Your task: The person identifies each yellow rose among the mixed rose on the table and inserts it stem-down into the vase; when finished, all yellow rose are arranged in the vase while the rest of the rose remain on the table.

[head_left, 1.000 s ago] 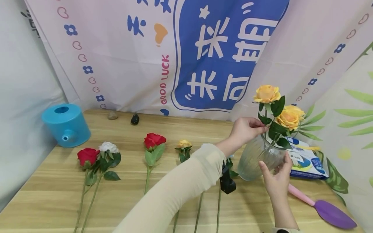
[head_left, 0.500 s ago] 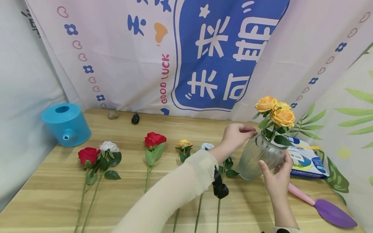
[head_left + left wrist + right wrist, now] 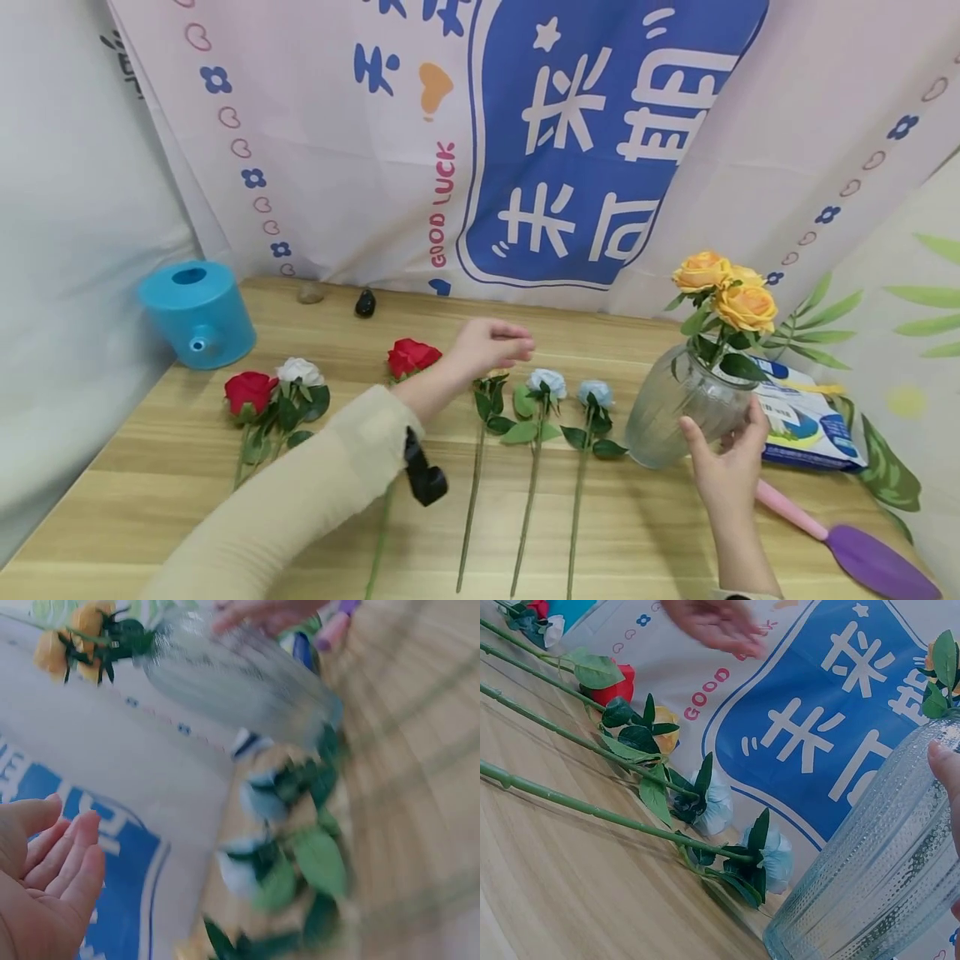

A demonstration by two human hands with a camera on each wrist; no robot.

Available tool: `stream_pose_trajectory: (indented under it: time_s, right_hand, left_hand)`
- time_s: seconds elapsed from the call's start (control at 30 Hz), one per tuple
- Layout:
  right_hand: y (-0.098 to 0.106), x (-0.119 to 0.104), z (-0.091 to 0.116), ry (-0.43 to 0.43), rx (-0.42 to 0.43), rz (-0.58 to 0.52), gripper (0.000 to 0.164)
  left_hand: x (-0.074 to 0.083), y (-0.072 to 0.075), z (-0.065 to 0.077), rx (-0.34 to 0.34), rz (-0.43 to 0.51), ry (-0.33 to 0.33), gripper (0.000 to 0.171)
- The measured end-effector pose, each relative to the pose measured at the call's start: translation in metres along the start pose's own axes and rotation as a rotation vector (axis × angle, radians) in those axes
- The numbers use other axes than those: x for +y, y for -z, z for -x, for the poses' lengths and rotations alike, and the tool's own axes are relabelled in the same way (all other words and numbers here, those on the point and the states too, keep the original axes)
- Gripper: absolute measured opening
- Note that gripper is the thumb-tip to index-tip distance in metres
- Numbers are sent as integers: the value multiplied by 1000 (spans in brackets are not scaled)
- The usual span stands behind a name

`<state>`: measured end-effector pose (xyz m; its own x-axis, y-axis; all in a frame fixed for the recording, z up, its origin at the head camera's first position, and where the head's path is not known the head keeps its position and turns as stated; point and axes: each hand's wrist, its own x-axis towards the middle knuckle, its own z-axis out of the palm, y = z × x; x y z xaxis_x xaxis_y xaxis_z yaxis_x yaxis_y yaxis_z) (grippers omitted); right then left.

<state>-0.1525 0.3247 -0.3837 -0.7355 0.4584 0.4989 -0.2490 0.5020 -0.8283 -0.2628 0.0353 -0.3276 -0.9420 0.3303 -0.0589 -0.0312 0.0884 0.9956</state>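
Note:
My right hand (image 3: pixel 726 471) grips the ribbed clear glass vase (image 3: pixel 663 408) low on its right side, thumb toward the front. Several yellow roses (image 3: pixel 742 307) stand in it, their blooms gathered above the mouth. My left hand (image 3: pixel 483 352) is in the air over the row of flowers, holding nothing, its fingers loosely extended. Below it lie two pale blue roses (image 3: pixel 547 383) and a yellow rose (image 3: pixel 667 729), whose bloom the hand partly covers in the head view. A red rose (image 3: pixel 412 357) lies beside the left wrist, its stem crossed by the sleeve.
At the left lie another red rose (image 3: pixel 250 392) and a white rose (image 3: pixel 300 372), near a blue watering can (image 3: pixel 198 315). Two stones, one a black stone (image 3: pixel 365 303), sit at the back edge. Right of the vase are a blue-and-white packet (image 3: pixel 813 421) and a purple spade (image 3: pixel 877 558).
The yellow rose my left hand was lowering has dropped into the vase, and that hand has let go and swung left over the table. The right hand stays on the vase.

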Motion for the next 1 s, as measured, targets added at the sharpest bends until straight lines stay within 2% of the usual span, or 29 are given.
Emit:
stream_pose_trajectory:
  time_s: [0.1,0.23,0.3,0.4,0.6,0.77,0.87,1.0]
  right_hand:
    - [1,-1,0,4,-7,-14,78]
    - [1,-2,0,-9,-14,-7,78]
    - [1,-3,1,-20,-15,-1,79]
    - [1,-3,1,-30,-17,9,79]
    - [2,-2,1,-29,-16,13,78]
    - [2,-2,1,-32,-19,11,78]
    - [1,-1,0,-22,-20,-1,78]
    - [1,0,0,-13,-19,-10,78]
  left_hand:
    - [-20,20,11,5,-64,59,28]
    - [-52,36,25,-12,-194,83,24]
    - [-66,39,32,-31,-241,91,21]
    - [-78,37,39,-69,-295,127,17]
    - [-86,24,36,-105,-326,191,16]
    - [-91,21,29,-60,-313,251,17]
    - [-93,20,28,-33,-321,258,16]
    - [-94,20,28,-9,-323,247,25]
